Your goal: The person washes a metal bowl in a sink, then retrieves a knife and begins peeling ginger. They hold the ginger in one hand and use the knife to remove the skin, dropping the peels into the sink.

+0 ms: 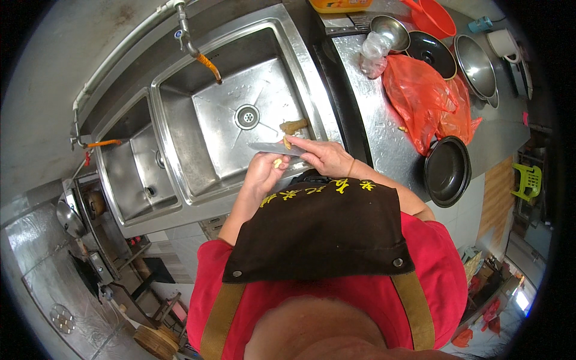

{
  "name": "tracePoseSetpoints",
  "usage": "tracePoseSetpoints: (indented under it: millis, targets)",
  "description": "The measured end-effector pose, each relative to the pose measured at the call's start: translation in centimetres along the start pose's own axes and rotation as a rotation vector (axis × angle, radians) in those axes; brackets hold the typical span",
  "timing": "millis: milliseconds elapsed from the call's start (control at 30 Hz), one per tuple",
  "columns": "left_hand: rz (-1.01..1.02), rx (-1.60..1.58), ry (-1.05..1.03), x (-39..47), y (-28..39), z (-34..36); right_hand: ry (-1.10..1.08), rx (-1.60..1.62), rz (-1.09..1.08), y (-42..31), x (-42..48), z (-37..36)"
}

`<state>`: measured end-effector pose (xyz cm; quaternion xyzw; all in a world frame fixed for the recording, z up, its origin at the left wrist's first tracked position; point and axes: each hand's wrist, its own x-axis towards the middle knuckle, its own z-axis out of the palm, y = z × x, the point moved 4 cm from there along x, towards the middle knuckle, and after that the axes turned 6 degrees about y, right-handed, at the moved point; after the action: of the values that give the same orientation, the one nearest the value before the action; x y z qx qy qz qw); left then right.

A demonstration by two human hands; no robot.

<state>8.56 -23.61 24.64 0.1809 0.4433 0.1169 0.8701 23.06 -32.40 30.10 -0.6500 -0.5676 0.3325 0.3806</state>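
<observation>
My right hand (pixel 327 156) grips a knife, its steel blade (pixel 270 147) pointing left over the near edge of the sink basin (pixel 177 148). A small yellowish-brown piece (pixel 287 143), probably ginger, shows by the blade and my right fingertips. Between the thumb and fingers of my left hand (pixel 262 173) is a pale yellow peeled piece (pixel 278 163), which looks like ginger. The left hand is just below the blade. A larger brown root piece (pixel 293 127), likely ginger, lies in the basin beyond my hands. The knife handle is hidden in my right hand.
An orange-tipped faucet (pixel 209 66) reaches over the basin. A smaller sink (pixel 135 180) adjoins it on the left. Red plastic bags (pixel 416 96), a black pot (pixel 447 172), a black lid (pixel 431 55) and metal bowls (pixel 474 67) crowd the right counter.
</observation>
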Motion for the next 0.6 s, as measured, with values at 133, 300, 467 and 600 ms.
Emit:
tracePoseSetpoints:
  millis: [133, 300, 467, 600]
  targets:
    - [-0.053, -0.135, -0.038, 0.7, -0.7, -0.5, -0.058, 0.051, -0.006, 0.5, 0.1, 0.3]
    - [-0.020, -0.138, -0.030, 0.7, -0.8, -0.1, -0.083, 0.109, 0.120, 0.3, 0.0, 0.0]
    - [-0.020, -0.088, -0.038, 0.6, -1.1, -0.4, 0.033, 0.155, -0.006, 1.5, 0.0, 0.7]
    - [-0.095, -0.091, -0.146, 0.4, -1.3, 0.4, -0.145, 0.899, 0.493, 3.3, 0.0, 1.8]
